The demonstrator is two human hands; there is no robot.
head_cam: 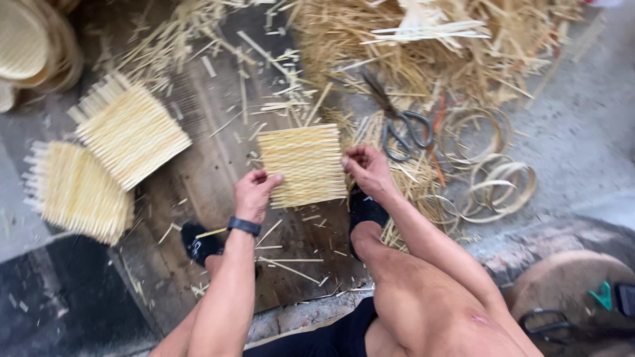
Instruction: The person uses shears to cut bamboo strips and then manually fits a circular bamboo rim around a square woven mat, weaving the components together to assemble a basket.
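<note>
A square woven mat of pale bamboo strips (303, 164) lies on a wooden board (211, 152) in front of me. My left hand (254, 192) holds the mat's lower left corner, a dark band on the wrist. My right hand (366, 166) pinches the mat's right edge with closed fingers. My bare knees and dark-socked feet sit just below the mat.
Two more woven mats (129, 129) (76, 192) lie at the left. Grey shears (403, 129) rest beside a heap of bamboo strips (423, 46) at the top. Coiled bamboo rings (493, 178) sit at the right. Stacked woven discs (26, 46) fill the top left corner.
</note>
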